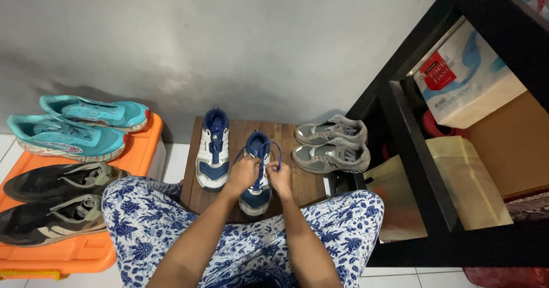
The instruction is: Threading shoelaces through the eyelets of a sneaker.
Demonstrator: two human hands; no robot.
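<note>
Fingers (273, 168) of both my hands are pinched shut on the blue lace (273, 148) of the blue-and-white shoe (255, 176), each holding one side so the loops stand up over the tongue. My left hand (243, 174) and right hand (280, 179) sit close together above the middle of the shoe, which I judge keeps the lace taut while it is worked. That shoe stands toe toward the wall on a low wooden surface (297, 186) just past my knees, within easy reach of both arms. Its mate (213, 151) lies just beside it on the left, lace flat. On the right of the same surface a grey pair (331, 145) rests on its side. Further left an orange bin lid (86, 248) carries a dark pair (54, 199) and a teal pair (74, 128). A black shelf unit (417, 151) with a box and a paper bag stands at right, against the grey wall (257, 42).
</note>
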